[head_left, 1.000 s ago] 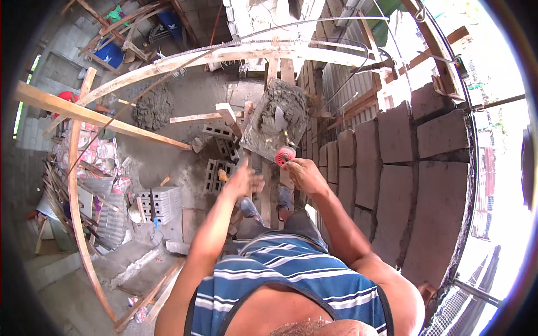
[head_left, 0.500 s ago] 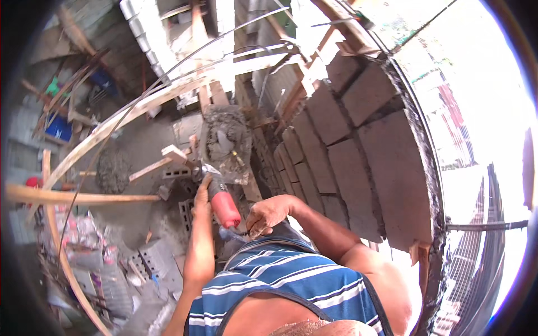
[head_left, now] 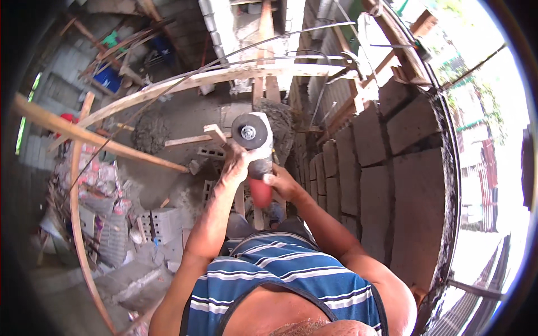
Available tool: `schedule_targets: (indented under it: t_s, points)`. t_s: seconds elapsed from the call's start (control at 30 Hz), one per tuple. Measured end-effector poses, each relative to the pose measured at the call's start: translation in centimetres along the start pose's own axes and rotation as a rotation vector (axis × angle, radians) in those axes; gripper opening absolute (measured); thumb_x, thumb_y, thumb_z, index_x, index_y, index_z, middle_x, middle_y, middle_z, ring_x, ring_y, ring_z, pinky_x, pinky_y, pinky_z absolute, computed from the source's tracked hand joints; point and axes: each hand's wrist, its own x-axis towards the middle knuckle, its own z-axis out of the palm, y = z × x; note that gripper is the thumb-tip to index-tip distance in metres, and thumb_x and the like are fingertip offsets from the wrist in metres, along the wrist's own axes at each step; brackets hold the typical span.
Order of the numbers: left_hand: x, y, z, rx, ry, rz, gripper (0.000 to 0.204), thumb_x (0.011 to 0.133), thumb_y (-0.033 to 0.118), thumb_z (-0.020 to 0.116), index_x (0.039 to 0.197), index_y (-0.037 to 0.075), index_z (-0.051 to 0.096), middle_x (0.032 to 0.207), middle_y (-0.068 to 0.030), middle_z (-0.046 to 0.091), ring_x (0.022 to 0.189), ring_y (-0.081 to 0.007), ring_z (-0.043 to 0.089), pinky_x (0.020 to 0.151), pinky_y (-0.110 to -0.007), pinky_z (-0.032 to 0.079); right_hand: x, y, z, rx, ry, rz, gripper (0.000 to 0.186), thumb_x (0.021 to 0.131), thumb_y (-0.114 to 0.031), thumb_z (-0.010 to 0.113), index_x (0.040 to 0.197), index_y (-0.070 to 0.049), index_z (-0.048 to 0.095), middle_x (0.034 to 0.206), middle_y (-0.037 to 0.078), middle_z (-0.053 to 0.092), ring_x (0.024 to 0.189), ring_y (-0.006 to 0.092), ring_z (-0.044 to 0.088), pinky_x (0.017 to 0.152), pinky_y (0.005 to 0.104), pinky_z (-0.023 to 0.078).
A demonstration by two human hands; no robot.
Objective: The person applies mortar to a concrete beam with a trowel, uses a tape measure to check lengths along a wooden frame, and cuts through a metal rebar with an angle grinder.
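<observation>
An angle grinder (head_left: 260,167) with a red rear body and a dark middle is held up in front of my waist. Its dark round disc (head_left: 244,138) faces up toward the camera, at the far end of the tool. My left hand (head_left: 238,162) grips the grinder near its head, just below the disc. From the right side, my right hand (head_left: 283,183) closes around the body where the dark part meets the red, its thumb on top. Parts of the fingers of both hands are hidden behind the tool.
At the right rises a wall of grey blocks (head_left: 413,201). Long wooden strips (head_left: 134,154) and a thin rod cross the left side. A mound of wet mortar (head_left: 279,117) lies ahead on a board. Hollow blocks (head_left: 167,224) and rubble cover the floor at left.
The grinder has been raised and turned, so its disc now shows. My right hand has moved from near my waist, by the tool's tail, to its body. The whole view has shifted.
</observation>
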Motion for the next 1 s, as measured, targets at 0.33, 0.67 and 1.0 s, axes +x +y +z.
schedule_targets:
  t_s: [0.33,0.67,1.0]
  points:
    - [-1.1,0.4,1.0,-0.332,-0.158,-0.157,0.076,0.076,0.041,0.087,0.131,-0.002,0.058,0.123,-0.0128,0.066,0.109,-0.024,0.063,0.098,-0.04,0.049,0.0,-0.9,-0.1,0.379,-0.039,0.09,0.068,0.082,-0.053,0.072,0.119,0.001,0.058,0.093,0.015,0.068,0.073,0.0254,0.069,0.067,0.0392,0.059]
    - [1.8,1.7,0.2,-0.757,-0.307,-0.194,0.06,0.074,0.02,0.081,0.127,0.002,0.059,0.115,-0.0105,0.068,0.106,-0.0245,0.066,0.097,-0.041,0.054,1.8,-4.0,-0.5,0.448,-0.137,0.062,0.094,0.082,-0.077,0.06,0.13,0.003,0.052,0.103,0.022,0.067,0.079,0.0316,0.07,0.07,0.0428,0.061]
    - [3.2,-1.1,-5.3,-0.393,-0.004,-0.124,0.066,0.087,0.035,0.08,0.135,-0.002,0.052,0.128,-0.0158,0.062,0.119,-0.0253,0.059,0.103,-0.039,0.047,6.6,-6.8,4.1,-0.12,0.244,0.042,0.065,0.072,-0.037,0.087,0.118,0.001,0.058,0.096,0.007,0.066,0.079,0.0148,0.063,0.071,0.032,0.055]
